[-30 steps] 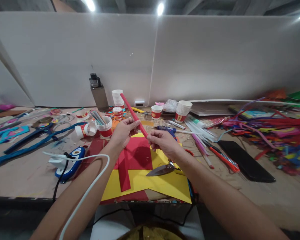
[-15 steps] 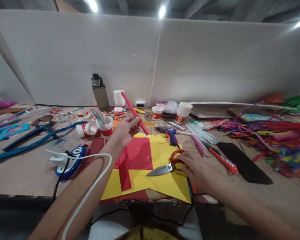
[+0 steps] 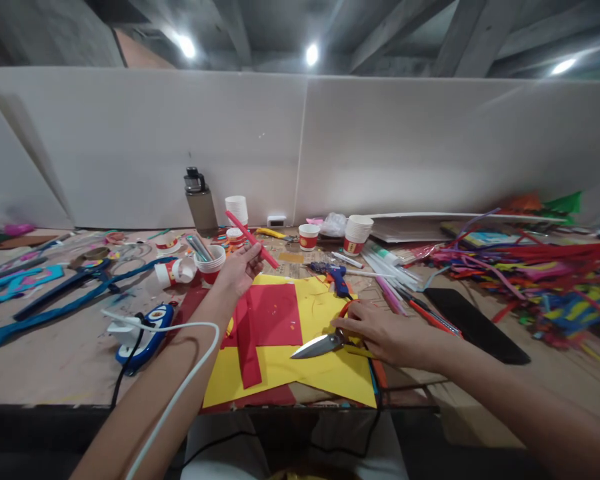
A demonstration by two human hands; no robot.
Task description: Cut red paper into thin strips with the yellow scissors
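A thin red paper strip [image 3: 246,230] is pinched in my left hand [image 3: 241,268], slanting up to the left above the sheets. My right hand [image 3: 367,327] is closed on the scissors [image 3: 318,346], whose blades point left over the yellow paper [image 3: 325,373]. On that yellow paper lies a red sheet [image 3: 277,313], and a folded red strip [image 3: 249,353] crosses its left part. Small scraps dot the red sheet.
A blue glue gun [image 3: 339,280] lies behind the scissors. Paper cups [image 3: 209,263] and a bottle [image 3: 201,207] stand at the back left. A black phone-like slab [image 3: 475,325] and colourful strips [image 3: 545,267] lie right. A white cable [image 3: 180,393] crosses my left forearm.
My left hand has moved slightly left with the thin red strip, which now tilts flatter. My right hand has shifted a little on the scissors. The whole view has tilted upward.
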